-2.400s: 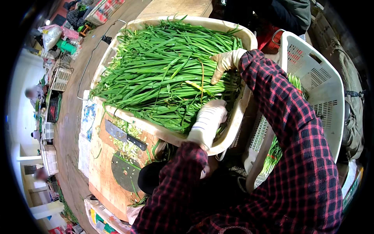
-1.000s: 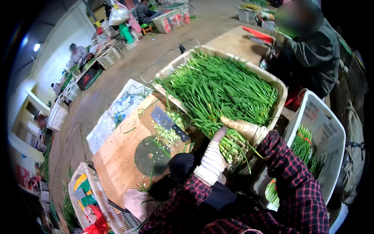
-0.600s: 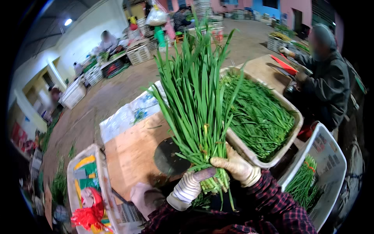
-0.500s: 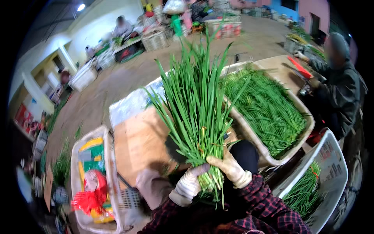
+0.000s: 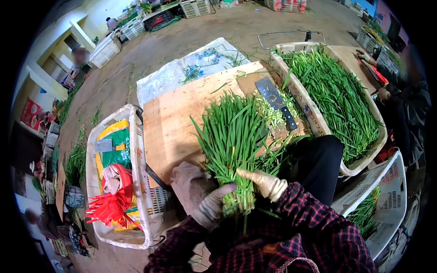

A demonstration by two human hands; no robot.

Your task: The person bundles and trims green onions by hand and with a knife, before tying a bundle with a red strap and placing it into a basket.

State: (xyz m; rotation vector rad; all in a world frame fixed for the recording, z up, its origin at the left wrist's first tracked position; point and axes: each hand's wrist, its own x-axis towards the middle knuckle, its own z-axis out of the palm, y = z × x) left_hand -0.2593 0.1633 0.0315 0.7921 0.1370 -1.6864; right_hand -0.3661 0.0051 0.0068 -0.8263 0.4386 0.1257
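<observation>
Leafy bunch (image 5: 231, 141) held upright-ish at stem end by both gloved hands, over near side of wooden board (image 5: 177, 116).
Stems pinched from the left by the left hand (image 5: 214, 204), its thumb laid across the front; clasped from the right by the right hand (image 5: 265, 183), thumb also in front, other fingers mostly hidden. Leaf tips fanned toward the board; contact with it can't be told. Cleaver (image 5: 276, 101) laid on the board's right part, among chopped bits (image 5: 265, 110). More greens (image 5: 337, 98) piled in tub (image 5: 306, 107) at right; red strips (image 5: 116, 200) set in crate (image 5: 138, 182) at left.
</observation>
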